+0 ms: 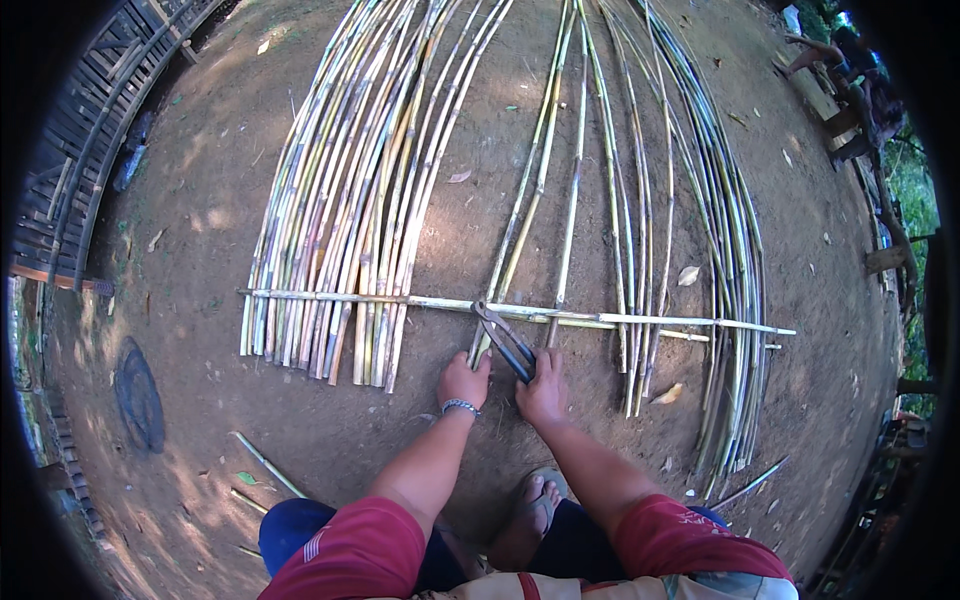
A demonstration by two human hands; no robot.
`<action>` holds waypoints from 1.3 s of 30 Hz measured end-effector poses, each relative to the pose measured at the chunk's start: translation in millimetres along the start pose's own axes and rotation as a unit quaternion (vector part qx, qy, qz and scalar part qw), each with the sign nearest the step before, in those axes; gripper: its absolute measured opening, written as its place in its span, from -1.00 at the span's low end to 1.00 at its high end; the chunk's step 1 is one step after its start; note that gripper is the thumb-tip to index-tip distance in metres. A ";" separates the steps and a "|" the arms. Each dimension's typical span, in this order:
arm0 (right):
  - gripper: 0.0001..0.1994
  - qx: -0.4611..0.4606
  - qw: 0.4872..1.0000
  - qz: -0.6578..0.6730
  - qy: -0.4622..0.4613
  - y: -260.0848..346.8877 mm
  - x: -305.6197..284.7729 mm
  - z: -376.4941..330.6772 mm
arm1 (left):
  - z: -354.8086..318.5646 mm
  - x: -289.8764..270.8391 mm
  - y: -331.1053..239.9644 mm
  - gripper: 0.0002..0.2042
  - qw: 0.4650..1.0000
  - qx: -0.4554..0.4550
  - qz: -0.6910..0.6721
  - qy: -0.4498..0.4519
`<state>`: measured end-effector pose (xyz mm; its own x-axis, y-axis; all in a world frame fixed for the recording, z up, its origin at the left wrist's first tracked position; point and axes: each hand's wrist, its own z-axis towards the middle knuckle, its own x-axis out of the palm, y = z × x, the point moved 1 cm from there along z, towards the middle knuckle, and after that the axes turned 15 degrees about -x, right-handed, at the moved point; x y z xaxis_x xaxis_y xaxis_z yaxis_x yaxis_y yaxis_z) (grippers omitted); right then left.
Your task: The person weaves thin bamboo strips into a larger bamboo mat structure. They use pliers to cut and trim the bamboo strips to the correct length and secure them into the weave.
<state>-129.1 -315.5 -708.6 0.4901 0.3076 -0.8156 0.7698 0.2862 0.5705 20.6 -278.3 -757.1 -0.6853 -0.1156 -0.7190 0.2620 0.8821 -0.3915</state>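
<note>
A pair of pincers (pixel 507 335) with dark handles is gripped in my right hand (pixel 543 388). Its jaws are up against the long cross stick (pixel 430 301), where that crosses an upright cane. Lower down, my left hand (pixel 464 383) is closed around the near end of a thin cane (pixel 518 243), beside the pincers. The cross stick lies over a dense row of canes (pixel 330 220) on the left and reaches past several canes (pixel 735 220) bunched on the right. Whether wire or a tie sits in the jaws is too small to tell.
Fallen leaves (pixel 668 394) dot the bare dirt ground (pixel 190 330). Short cane pieces (pixel 268 463) lie near my left knee, and a dark round patch (pixel 139 395) farther left. A slatted wooden structure (pixel 85 130) stands at far left. Another person (pixel 858 85) sits at far right.
</note>
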 end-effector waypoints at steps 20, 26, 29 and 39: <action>-0.80 0.248 0.770 0.586 0.036 -13.3 -14.1 180.5 | -0.5 -2.1 0.5 -0.47 0.999 0.003 -0.003 -0.034; -0.80 0.227 0.807 0.539 0.082 -39.8 -25.0 179.0 | -5.2 2.1 2.0 -0.47 0.999 -0.004 -0.006 -0.038; -0.72 0.236 0.792 0.560 0.063 -27.6 -11.8 182.6 | -3.3 -6.7 2.9 -0.48 0.999 -0.005 -0.012 -0.048; -0.52 -0.085 0.829 0.387 0.395 172.2 -4.5 187.2 | -27.0 28.4 -0.2 -0.45 0.997 -0.040 -0.059 0.023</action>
<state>77.8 -437.6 -624.8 0.3372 0.9379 0.0812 0.2471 -0.1714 0.9537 -17.3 -269.4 -761.9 -0.7388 -0.2016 -0.6431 0.1243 0.8971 -0.4240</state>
